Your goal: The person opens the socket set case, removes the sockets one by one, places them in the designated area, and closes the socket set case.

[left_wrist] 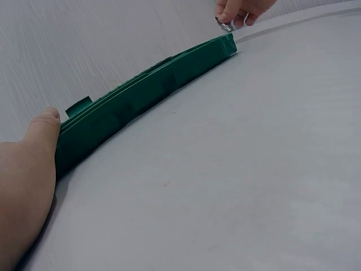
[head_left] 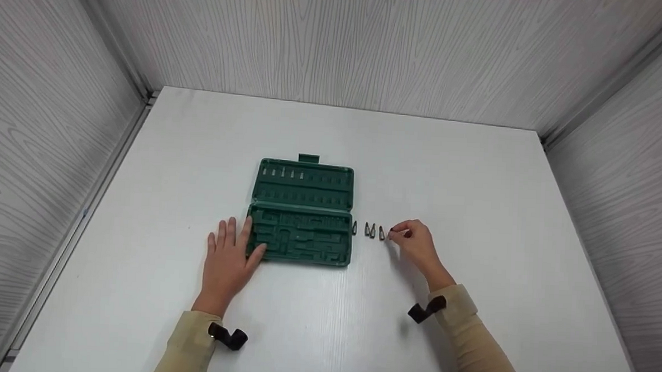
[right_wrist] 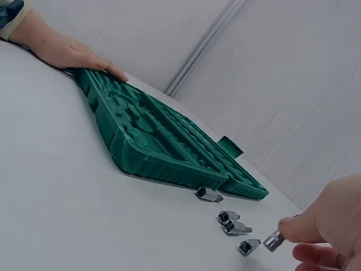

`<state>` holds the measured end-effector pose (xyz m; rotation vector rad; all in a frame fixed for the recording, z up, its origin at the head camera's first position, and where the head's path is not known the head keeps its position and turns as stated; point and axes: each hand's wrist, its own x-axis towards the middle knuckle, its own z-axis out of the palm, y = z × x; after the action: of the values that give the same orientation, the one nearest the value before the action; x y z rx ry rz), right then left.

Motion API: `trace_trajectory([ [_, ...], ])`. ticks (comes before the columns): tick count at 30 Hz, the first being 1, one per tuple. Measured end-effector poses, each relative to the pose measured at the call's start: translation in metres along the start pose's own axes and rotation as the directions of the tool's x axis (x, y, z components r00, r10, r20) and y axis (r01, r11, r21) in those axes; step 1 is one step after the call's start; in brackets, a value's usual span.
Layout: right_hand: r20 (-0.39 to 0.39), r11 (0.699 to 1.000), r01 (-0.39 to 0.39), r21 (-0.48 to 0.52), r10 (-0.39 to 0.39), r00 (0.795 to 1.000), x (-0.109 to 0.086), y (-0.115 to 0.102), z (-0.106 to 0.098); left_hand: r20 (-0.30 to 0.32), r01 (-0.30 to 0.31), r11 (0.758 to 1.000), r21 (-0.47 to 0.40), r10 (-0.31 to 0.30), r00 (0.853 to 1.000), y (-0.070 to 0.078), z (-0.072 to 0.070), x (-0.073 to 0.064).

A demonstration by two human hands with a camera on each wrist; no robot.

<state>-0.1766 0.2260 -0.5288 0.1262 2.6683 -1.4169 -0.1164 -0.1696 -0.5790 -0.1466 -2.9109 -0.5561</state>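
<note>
An open green plastic tool case (head_left: 302, 208) lies flat, its moulded tray toward me and its lid behind. My left hand (head_left: 228, 265) rests at the tray's left end, fingers spread, with the thumb over the near edge. To the right of the case, my right hand (head_left: 418, 247) pinches a small metal bit socket (right_wrist: 274, 241) between thumb and fingers, just above the table. Beside it, several similar bit sockets (right_wrist: 237, 227) lie in a loose row; the leftmost one (right_wrist: 209, 194) is close to the case's side. Several short bits (head_left: 283, 173) stand in the lid's back row, on its left part.
The case sits on a white table (head_left: 448, 185) with grey wood-grain panels (head_left: 337, 46) on its back and sides. A green latch tab (head_left: 309, 158) sticks out behind the lid. Each sleeve carries a black wrist camera (head_left: 228, 336).
</note>
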Motion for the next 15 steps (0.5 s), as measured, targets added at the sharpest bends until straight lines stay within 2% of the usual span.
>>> trace_trajectory([
  [6, -0.016, 0.999, -0.053, -0.012, 0.053, 0.998, 0.003, 0.006, 0.0, -0.004, -0.004, 1.0, -0.002, 0.004, 1.0, 0.001, 0.0, 0.002],
  [15, -0.078, 0.997, -0.016, -0.073, 0.011, 0.997, 0.004, 0.017, 0.003, -0.003, -0.006, 1.0, 0.003, 0.006, 1.0, 0.0, 0.001, 0.003],
])
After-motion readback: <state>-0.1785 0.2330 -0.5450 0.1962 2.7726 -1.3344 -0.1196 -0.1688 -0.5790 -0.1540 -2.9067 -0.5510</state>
